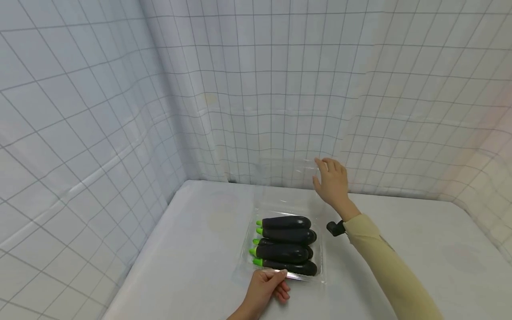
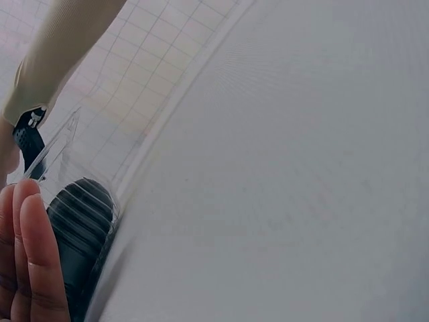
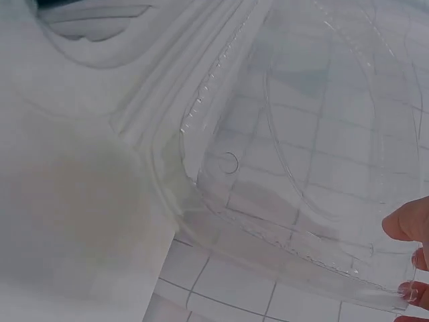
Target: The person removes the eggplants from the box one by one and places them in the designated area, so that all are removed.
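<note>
Several dark eggplants point(image 1: 284, 252) with bright green stems lie side by side in a clear plastic clamshell container point(image 1: 322, 272). At its near edge, my left hand point(image 1: 262, 289) pinches the rim, thumb on top and fingers below. The transparent lid point(image 3: 308, 154) stands raised at the far side. My right hand point(image 1: 333, 183) holds the lid's upper right corner; in the right wrist view, the thumb point(image 3: 409, 223) and fingertips lie at the lid's edge. Straight left fingers point(image 2: 41, 258) show beside the container and the dark eggplant end point(image 2: 84, 208) in the left wrist view.
The container rests on a white-covered table point(image 1: 192, 240). White grid-patterned cloth point(image 1: 272, 89) hangs behind the table and along both sides. A black wrist device point(image 1: 335, 228) sits at the right sleeve's cuff.
</note>
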Demonstrator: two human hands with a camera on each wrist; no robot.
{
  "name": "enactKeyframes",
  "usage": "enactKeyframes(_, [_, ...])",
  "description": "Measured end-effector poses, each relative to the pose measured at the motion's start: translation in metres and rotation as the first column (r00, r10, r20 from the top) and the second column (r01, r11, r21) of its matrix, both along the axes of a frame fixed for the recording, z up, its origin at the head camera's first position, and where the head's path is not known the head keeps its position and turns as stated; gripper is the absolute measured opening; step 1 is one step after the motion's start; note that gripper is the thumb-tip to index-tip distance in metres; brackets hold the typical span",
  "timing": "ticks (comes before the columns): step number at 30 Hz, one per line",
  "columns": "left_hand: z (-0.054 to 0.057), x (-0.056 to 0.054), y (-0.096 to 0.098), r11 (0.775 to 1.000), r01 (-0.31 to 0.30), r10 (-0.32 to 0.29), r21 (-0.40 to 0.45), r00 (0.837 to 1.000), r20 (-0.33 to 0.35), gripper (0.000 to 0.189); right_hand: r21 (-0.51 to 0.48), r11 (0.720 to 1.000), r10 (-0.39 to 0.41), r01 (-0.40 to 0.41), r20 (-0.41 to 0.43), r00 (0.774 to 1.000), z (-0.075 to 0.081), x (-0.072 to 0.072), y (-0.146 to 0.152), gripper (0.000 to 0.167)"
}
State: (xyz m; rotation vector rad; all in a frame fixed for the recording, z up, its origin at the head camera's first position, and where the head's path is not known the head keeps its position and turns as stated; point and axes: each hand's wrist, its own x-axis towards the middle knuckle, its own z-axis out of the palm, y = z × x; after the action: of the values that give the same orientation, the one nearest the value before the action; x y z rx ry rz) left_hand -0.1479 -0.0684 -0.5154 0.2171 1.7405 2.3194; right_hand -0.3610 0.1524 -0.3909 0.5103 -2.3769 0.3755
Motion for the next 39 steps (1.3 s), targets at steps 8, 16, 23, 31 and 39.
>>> enactKeyframes(8, [0.002, 0.002, -0.002, 0.998, 0.055, -0.056, -0.017, 0.998, -0.035, 0.044, -0.006, 0.998, -0.052, 0.055, 0.212, 0.976, -0.009, -0.019, -0.005, 0.047])
enactKeyframes(16, [0.001, 0.003, -0.005, 0.992, 0.124, -0.124, -0.007, 0.989, -0.082, 0.036, 0.008, 0.999, -0.035, 0.037, 0.531, 0.846, -0.031, -0.029, -0.001, 0.063])
enactKeyframes(23, [0.001, 0.004, -0.005, 0.99, 0.137, -0.141, -0.04, 0.985, -0.102, 0.036, 0.061, 0.995, 0.009, -0.074, 0.71, 0.704, -0.036, -0.033, 0.003, 0.071])
enactKeyframes(31, [0.003, 0.006, -0.004, 0.99, 0.121, -0.125, -0.077, 0.991, -0.051, 0.041, 0.034, 0.99, 0.057, -0.135, 0.787, 0.614, -0.055, -0.033, 0.012, 0.072])
enactKeyframes(39, [0.003, 0.001, -0.004, 0.989, 0.114, -0.123, -0.096, 0.988, -0.097, 0.042, -0.057, 0.983, 0.154, -0.177, 0.781, 0.605, -0.06, -0.039, 0.013, 0.076])
